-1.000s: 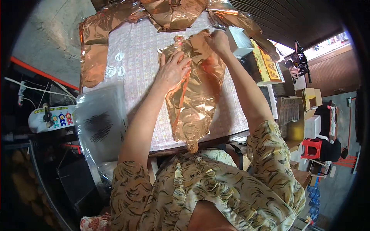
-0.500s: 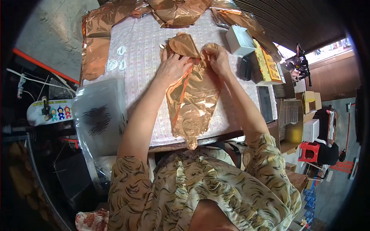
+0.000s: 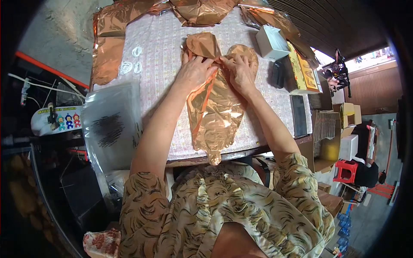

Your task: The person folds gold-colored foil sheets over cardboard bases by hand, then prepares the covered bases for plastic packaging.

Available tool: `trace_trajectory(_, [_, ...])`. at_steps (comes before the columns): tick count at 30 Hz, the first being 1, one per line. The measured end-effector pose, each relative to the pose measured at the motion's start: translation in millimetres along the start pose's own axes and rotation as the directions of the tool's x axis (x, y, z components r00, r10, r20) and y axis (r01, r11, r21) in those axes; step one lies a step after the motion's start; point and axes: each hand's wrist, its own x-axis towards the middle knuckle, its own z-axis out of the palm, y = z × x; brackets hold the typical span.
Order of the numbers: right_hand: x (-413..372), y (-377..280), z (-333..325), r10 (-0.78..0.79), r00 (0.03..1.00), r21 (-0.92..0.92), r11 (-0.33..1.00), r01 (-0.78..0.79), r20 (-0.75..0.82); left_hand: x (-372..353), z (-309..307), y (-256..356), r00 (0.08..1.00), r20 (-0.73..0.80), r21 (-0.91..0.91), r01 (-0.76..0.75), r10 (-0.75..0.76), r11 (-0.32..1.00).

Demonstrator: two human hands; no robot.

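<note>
A flat copper-coloured foil piece [image 3: 217, 116] lies on the cloth-covered table, its narrow tab pointing towards me and two rounded lobes at the far end. My left hand [image 3: 194, 74] rests on its left side, fingers bent and partly tucked under the folded left lobe. My right hand [image 3: 241, 73] lies over the base of the right lobe, its thumb and index finger closed on the foil near the middle. The fingertips of both hands are close together, just below the left lobe.
More copper foil [image 3: 107, 51] lines the far and left edges. White string coils [image 3: 125, 68], plastic bags [image 3: 112, 124], a white box [image 3: 272, 42], a black object [image 3: 277, 74], a yellow box [image 3: 303, 69] and a dark phone-like slab [image 3: 298, 115] surround the work.
My right hand has moved left and inward from the right lobe, which now lies flatter and more exposed. My left hand has stayed nearly in place.
</note>
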Motion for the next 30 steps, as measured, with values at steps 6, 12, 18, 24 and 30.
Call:
trace_trajectory(6, [-1.1,-4.8,1.0,-0.082,0.996,-0.030,0.996,0.081,-0.032,0.3,8.6,-5.3,0.992,-0.115,0.036,-0.055,0.059,0.998])
trace_trajectory(12, [-3.5,0.8,1.1,-0.001,1.000,0.048,0.999,0.002,-0.024,1.5,5.8,-3.4,0.999,-0.042,-0.002,-0.004,0.004,1.000])
trace_trajectory(18, [-12.2,-1.2,-2.3,-0.029,1.000,-0.003,1.000,0.029,-0.012,-1.4,7.1,-3.4,0.981,-0.167,0.020,-0.092,0.094,0.996])
trace_trajectory(24, [-10.4,-3.5,-1.1,-0.073,0.997,-0.081,0.994,0.072,-0.007,-2.3,3.7,-2.0,0.988,-0.133,0.009,-0.073,0.073,0.997])
trace_trajectory(30, [-9.4,-3.0,0.2,-0.115,0.993,-0.115,0.987,0.115,-0.001,-2.5,3.2,-2.1,0.982,-0.165,-0.004,-0.093,0.091,0.996])
